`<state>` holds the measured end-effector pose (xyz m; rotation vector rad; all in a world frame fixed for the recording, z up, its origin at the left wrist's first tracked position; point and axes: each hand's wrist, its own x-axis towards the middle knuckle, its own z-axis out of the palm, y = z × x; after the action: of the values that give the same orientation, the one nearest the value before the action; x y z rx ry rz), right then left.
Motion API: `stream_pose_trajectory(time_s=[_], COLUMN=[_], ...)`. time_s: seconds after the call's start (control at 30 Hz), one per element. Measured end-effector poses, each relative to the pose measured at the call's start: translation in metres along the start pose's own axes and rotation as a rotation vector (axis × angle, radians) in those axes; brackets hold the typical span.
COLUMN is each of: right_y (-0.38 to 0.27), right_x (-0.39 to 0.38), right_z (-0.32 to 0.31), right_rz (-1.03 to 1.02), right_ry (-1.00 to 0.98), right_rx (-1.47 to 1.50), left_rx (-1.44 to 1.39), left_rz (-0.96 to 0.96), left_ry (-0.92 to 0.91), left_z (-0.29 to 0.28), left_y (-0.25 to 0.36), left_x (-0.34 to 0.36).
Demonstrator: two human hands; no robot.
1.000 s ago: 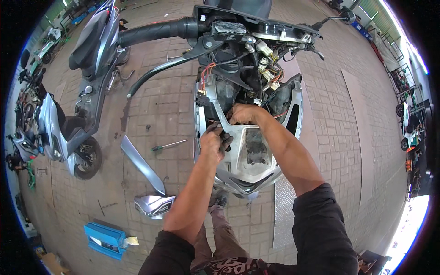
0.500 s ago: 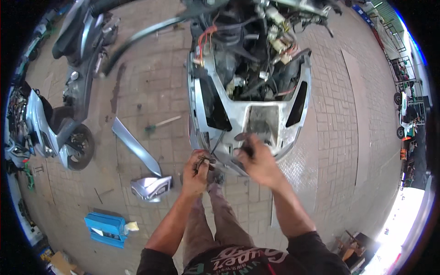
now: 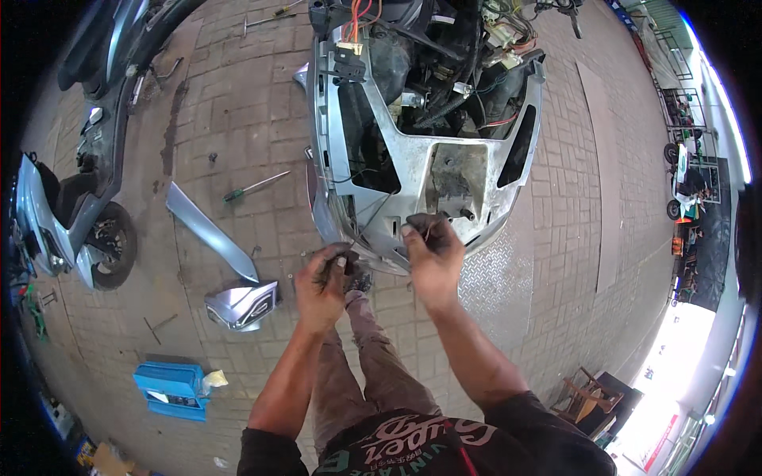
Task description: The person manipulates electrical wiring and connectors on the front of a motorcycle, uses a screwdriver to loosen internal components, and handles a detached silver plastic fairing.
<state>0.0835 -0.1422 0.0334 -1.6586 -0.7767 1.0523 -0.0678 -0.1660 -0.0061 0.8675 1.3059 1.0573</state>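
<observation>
A partly stripped motor scooter stands in front of me, its silver-grey tail panel (image 3: 413,178) framing the open body. At the panel's near left corner, my left hand (image 3: 324,282) is closed in a pinch, dirty at the fingertips. A thin dark strand (image 3: 371,208) runs from close to those fingers up over the panel; whether it is a wire or a slim tool is unclear. Over the panel's near edge, beside the recess, my right hand (image 3: 432,252) is pinched too, with blackened fingertips. Whatever lies between its fingers is too small to name.
Bundled wires and connectors (image 3: 508,36) fill the scooter's open body. On the brick floor to the left lie a screwdriver (image 3: 258,185), a long silver-blue trim strip (image 3: 213,232), a silver cover (image 3: 242,306) and a blue box (image 3: 172,389). Another scooter (image 3: 75,214) stands far left.
My right hand has drawn its fingers together near the panel's edge, and my left hand has come slightly away from the corner. The whole view has shifted a little.
</observation>
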Motion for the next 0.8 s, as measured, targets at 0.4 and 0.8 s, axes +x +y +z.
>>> stream_pose_trajectory(time_s=[0.4, 0.8], right_y=[-0.02, 0.0], right_x=[-0.053, -0.048], right_z=[-0.001, 0.021], right_rz=[-0.245, 0.146], right_ry=[-0.574, -0.356], right_rx=[-0.442, -0.168], left_rx=[0.491, 0.57], left_rz=[0.11, 0.554], left_ry=[0.01, 0.146], left_z=[-0.015, -0.019], left_y=[0.022, 0.009], left_x=[-0.014, -0.021])
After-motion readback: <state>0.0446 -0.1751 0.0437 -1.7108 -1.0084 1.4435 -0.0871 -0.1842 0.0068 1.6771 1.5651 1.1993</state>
